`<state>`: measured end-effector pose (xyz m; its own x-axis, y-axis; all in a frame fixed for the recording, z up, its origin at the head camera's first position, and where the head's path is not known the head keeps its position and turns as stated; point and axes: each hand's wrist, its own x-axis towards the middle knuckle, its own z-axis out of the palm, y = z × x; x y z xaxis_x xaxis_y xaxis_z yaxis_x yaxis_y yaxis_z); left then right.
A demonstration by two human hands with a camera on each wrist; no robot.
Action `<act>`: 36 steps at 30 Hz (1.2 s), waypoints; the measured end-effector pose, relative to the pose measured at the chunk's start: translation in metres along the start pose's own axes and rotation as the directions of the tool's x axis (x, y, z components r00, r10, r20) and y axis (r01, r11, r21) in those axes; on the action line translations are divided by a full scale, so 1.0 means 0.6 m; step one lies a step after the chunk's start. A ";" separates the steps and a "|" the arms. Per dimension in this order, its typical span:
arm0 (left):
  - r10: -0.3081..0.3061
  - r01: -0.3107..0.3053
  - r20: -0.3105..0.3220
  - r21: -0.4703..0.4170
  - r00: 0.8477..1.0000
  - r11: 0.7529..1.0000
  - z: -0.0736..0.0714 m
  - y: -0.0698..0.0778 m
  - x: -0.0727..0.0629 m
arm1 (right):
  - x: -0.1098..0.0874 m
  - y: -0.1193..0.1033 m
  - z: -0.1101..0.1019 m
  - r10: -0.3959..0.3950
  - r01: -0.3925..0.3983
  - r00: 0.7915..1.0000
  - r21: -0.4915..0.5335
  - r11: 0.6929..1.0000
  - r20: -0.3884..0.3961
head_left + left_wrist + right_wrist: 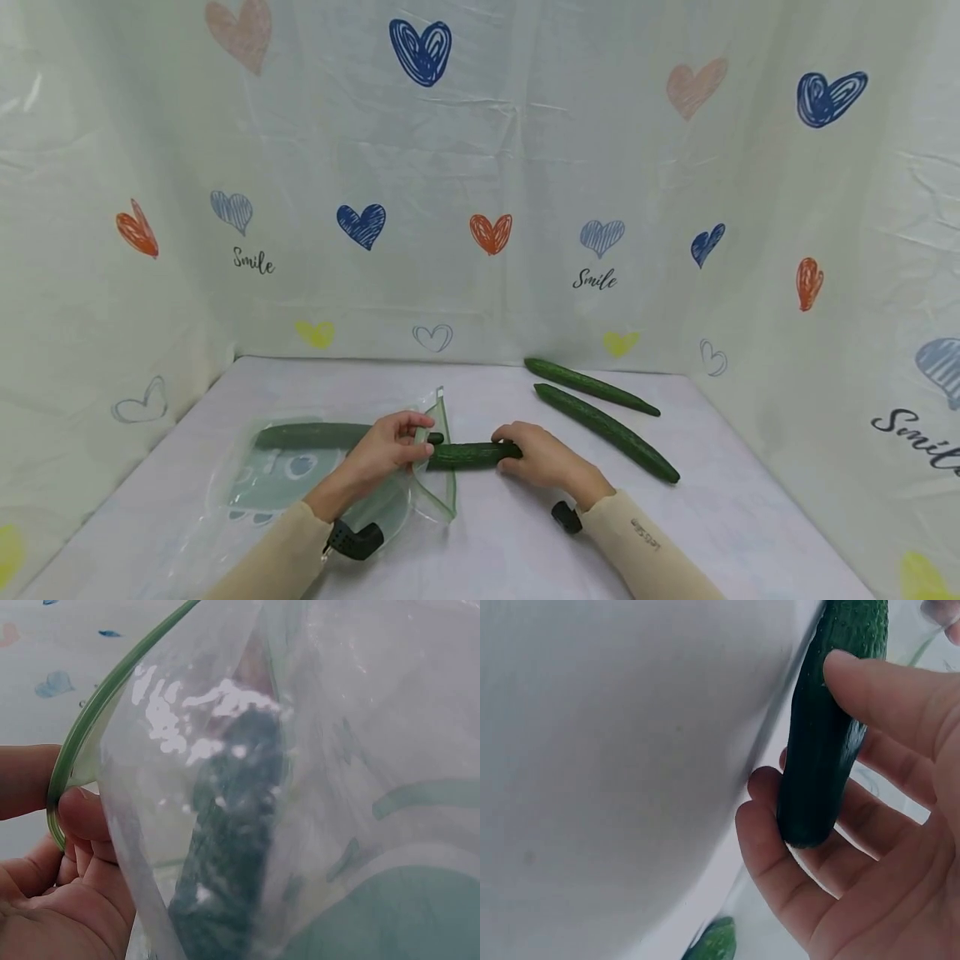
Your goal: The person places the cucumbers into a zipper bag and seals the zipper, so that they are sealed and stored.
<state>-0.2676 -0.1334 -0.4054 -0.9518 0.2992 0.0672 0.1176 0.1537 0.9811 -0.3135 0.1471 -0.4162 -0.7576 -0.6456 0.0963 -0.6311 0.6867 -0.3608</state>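
A clear zip bag [225, 492] with a green-edged mouth and a pale green printed panel lies on the left of the table. My left hand [378, 457] pinches the bag's green rim [75, 735] between thumb and finger, and the mouth stands apart. In my right hand [547, 457] is a dark green cucumber [467, 455], gripped near its right end by thumb and fingers [761, 825]. The cucumber's far end reaches into the bag's mouth. Another cucumber [307, 435] lies inside the bag, partly hidden behind my left hand.
Two more cucumbers lie at the back right of the table, one farther back [592, 386] and one nearer [611, 433]. A white curtain [525, 292] printed with hearts encloses the table [525, 550] at the back and sides. Black wrist cameras are strapped at both sleeves.
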 end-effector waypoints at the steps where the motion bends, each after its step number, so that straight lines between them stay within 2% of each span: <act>1: 0.000 0.000 0.001 0.000 1.000 1.000 0.000 0.000 0.000 | 0.001 -0.002 0.000 -0.004 0.004 1.000 -0.002 1.000 -0.004; 13: 0.003 -0.003 0.002 0.000 1.000 1.000 -0.002 -0.003 -0.002 | 0.008 -0.013 0.005 -0.040 0.039 0.999 -0.039 0.998 -0.028; 24: 0.014 -0.014 0.003 -0.012 1.000 1.000 0.002 0.005 -0.004 | 0.049 -0.065 0.016 -0.076 0.075 0.997 -0.020 0.997 -0.025; 30: 0.010 -0.010 -0.006 -0.017 1.000 1.000 0.002 0.007 -0.003 | 0.070 -0.082 0.025 -0.063 0.063 0.997 -0.013 0.998 -0.032; 36: 0.009 -0.009 -0.006 -0.018 1.000 1.000 0.001 0.005 -0.001 | 0.070 -0.076 0.028 -0.024 0.022 0.999 -0.051 0.998 -0.029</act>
<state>-0.2663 -0.1323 -0.4026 -0.9525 0.2945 0.0775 0.1215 0.1338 0.9835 -0.3137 0.0830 -0.4114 -0.7470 -0.6518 0.1314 -0.6553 0.6884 -0.3109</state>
